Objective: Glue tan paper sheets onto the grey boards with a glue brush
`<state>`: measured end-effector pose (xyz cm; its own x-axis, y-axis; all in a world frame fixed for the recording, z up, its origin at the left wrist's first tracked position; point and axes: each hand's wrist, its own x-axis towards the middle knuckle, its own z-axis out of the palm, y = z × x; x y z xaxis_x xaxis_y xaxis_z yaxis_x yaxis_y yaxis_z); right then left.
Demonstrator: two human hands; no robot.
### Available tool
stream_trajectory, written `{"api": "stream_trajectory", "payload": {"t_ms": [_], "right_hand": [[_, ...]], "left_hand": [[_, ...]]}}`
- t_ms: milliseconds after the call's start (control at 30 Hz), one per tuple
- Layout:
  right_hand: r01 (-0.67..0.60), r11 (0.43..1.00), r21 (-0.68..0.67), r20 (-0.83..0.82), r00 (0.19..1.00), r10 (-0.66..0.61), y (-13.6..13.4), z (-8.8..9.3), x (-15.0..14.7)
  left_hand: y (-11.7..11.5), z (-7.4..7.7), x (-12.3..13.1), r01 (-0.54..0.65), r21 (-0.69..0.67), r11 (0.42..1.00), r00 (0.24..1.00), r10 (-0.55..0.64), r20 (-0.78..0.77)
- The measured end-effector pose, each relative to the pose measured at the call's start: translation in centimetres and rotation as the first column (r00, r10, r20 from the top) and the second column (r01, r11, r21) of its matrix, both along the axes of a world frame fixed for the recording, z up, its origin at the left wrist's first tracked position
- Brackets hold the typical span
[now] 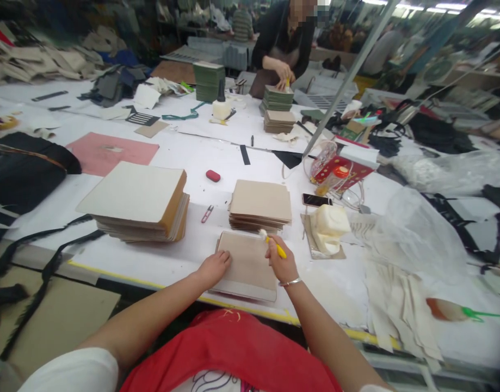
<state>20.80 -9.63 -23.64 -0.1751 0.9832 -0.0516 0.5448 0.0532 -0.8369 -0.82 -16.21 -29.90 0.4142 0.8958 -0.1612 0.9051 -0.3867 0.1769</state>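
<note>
A flat beige panel (250,261) lies at the table's front edge, with a paler strip along its near side. My left hand (215,269) rests on its left part, fingers lying on the surface. In my right hand (283,262) is a small brush (279,249) with a yellow handle, its white bristles at the panel's far right corner. Just beyond the panel stands a stack of beige panels (261,200). To the right, a cream plastic container (332,222) with a cut-open top sits on a piece of card.
A taller stack of boards (135,193) stands left, near red-handled thread snips (207,214) and a small red case (213,175). A phone (316,200) and red box (343,170) lie right. Across the table, a co-worker (284,51) works over green stacked pieces. A metal pole (347,81) rises mid-table.
</note>
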Motion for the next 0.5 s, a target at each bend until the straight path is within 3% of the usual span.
{"api": "stream_trajectory", "payload": {"t_ms": [133,267,367,500], "right_hand": [[-0.009,0.947,-0.322,-0.266,0.961,-0.081,1.8,-1.2,-6.1],[-0.024,0.912,-0.409,-0.274,0.957,-0.098,2.9,-3.1,-9.0],[0.050,0.913,-0.406,-0.198,0.970,-0.141,3.2,-3.9,-7.1],[0.205,0.901,-0.382,-0.125,0.955,-0.270,2.8,-3.9,-0.6]], "left_hand": [[-0.4,-0.5,0.7,-0.023,0.035,0.999,0.998,0.025,-0.059],[-0.7,-1.2,1.2,-0.032,0.072,0.997,0.996,0.038,-0.075],[-0.8,-1.5,1.3,-0.040,0.088,0.995,0.997,0.046,-0.068],[-0.8,-1.5,1.3,-0.043,0.107,0.993,0.995,0.052,-0.086]]}}
